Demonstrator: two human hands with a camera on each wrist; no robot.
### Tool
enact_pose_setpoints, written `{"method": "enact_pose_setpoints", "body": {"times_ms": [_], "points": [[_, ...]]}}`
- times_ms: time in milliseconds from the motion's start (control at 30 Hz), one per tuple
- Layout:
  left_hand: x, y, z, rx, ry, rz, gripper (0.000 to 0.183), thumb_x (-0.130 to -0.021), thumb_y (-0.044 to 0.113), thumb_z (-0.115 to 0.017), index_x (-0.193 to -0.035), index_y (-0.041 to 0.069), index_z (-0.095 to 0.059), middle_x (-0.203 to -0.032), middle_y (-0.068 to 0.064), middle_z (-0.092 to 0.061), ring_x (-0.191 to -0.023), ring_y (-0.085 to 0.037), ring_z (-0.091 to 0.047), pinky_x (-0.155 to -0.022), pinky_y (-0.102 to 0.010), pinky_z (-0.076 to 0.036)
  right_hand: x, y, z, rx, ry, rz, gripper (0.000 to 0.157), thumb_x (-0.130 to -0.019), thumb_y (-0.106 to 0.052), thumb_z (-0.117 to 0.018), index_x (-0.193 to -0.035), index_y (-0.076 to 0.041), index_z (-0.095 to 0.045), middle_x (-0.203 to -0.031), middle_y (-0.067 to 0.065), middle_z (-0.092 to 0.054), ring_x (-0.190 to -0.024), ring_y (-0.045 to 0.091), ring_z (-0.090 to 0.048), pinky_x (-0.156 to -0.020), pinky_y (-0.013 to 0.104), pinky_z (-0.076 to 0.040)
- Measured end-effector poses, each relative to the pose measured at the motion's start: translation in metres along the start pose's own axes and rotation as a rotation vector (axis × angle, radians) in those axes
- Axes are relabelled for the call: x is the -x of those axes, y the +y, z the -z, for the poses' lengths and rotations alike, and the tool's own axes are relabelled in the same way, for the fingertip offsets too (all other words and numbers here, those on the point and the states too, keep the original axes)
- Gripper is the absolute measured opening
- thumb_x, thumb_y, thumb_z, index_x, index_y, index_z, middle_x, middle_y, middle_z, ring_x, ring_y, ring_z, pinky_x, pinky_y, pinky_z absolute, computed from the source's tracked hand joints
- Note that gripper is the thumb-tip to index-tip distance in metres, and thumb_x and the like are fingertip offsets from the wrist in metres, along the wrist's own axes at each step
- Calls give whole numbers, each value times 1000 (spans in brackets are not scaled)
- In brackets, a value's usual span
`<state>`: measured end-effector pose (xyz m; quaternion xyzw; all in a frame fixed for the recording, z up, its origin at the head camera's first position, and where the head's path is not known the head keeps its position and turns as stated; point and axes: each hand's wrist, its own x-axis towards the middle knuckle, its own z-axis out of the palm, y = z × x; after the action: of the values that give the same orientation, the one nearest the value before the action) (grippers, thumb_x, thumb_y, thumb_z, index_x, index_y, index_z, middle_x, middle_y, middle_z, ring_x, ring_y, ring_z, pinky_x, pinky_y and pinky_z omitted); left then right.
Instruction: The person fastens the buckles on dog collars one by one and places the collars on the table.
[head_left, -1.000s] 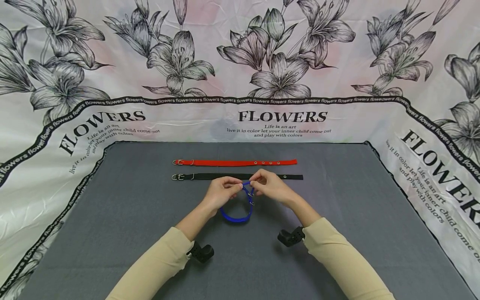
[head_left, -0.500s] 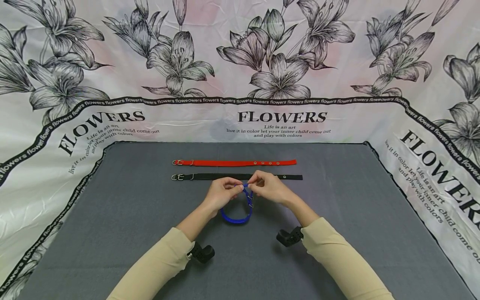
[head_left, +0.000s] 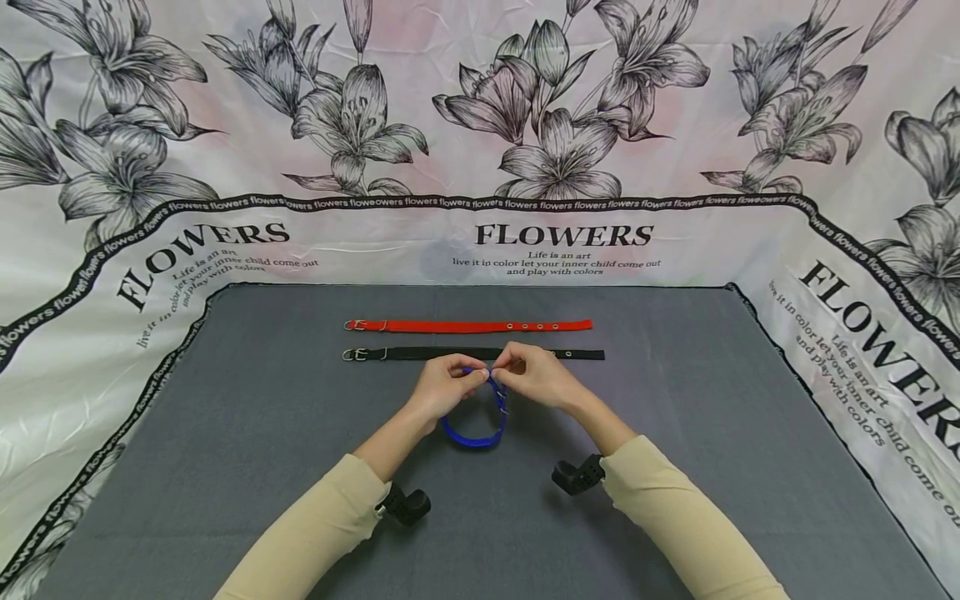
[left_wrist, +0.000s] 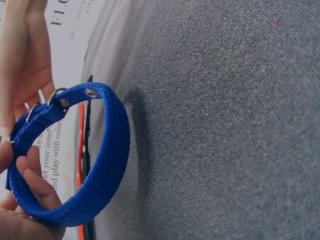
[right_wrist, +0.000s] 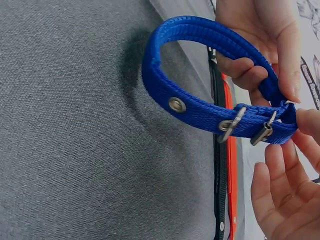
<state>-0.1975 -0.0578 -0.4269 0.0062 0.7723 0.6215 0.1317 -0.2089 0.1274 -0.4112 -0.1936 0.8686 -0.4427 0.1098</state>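
Observation:
A blue pet collar [head_left: 474, 442] hangs bent into a loop between the two hands, a little above the table. Its metal buckle [right_wrist: 262, 134], a D-ring [right_wrist: 232, 125] and eyelets [right_wrist: 176, 104] show in the right wrist view, with the strap run through the buckle. My left hand [head_left: 440, 388] pinches the strap at the top of the loop, its curled fingers reaching inside it in the left wrist view. My right hand [head_left: 537, 375] pinches the collar by the buckle, thumb tip right against the left one. The fingertips partly hide the strap's end.
Behind the hands a black collar [head_left: 427, 353] lies straight on the grey tablecloth [head_left: 262, 433], partly covered by the right hand. Parallel beyond it lies a red collar [head_left: 450, 326]. A flower-printed cloth [head_left: 405, 242] surrounds the table at the back and sides.
The right hand has shifted slightly left, bringing the fingertips together. The blue strap that showed between the hands has slid toward the left hand. The black and red collars stay put.

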Motion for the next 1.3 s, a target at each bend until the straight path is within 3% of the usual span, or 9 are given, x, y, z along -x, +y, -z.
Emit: {"method": "enact_pose_setpoints", "body": {"times_ms": [167,300,567,867,1300], "points": [[-1,0,2,31,25,5,19,-85,24,-67,-99,11,-68,-97,-18,-67,-83,-28,-62,-79,-40,-51,1,0,0,-20,17,-24,10,-89,-16,-59,-99,-16,-62,-98,2,-63,-92,19,-62,-74,32,-51],[-2,0,2,39,30,4,19,-85,24,-67,-98,11,-68,-98,-20,-66,-82,-28,-61,-78,-41,-51,0,0,0,-35,30,-29,6,-89,-16,-61,-94,-14,-61,-98,3,-62,-93,21,-63,-75,33,-51],[-2,1,-2,32,16,23,19,-83,25,-69,-97,13,-69,-90,-6,-63,-85,-27,-61,-80,-41,-51,0,-2,-2,12,14,23,6,-87,-17,-64,-89,-12,-64,-93,1,-66,-88,16,-64,-74,31,-52],[-2,-1,-5,72,36,37,22,-82,25,-71,-98,11,-68,-88,-4,-63,-85,-27,-61,-79,-39,-51,1,-3,-3,42,27,29,4,-88,-16,-63,-90,-13,-64,-90,0,-65,-83,13,-61,-69,27,-50],[-6,-5,0,188,103,36,19,-85,20,-67,-100,9,-66,-100,-21,-65,-73,-26,-63,-68,-33,-53,5,9,-10,104,70,46,24,-90,-22,-59,-113,-16,-59,-109,1,-61,-87,14,-61,-66,28,-50]]}}
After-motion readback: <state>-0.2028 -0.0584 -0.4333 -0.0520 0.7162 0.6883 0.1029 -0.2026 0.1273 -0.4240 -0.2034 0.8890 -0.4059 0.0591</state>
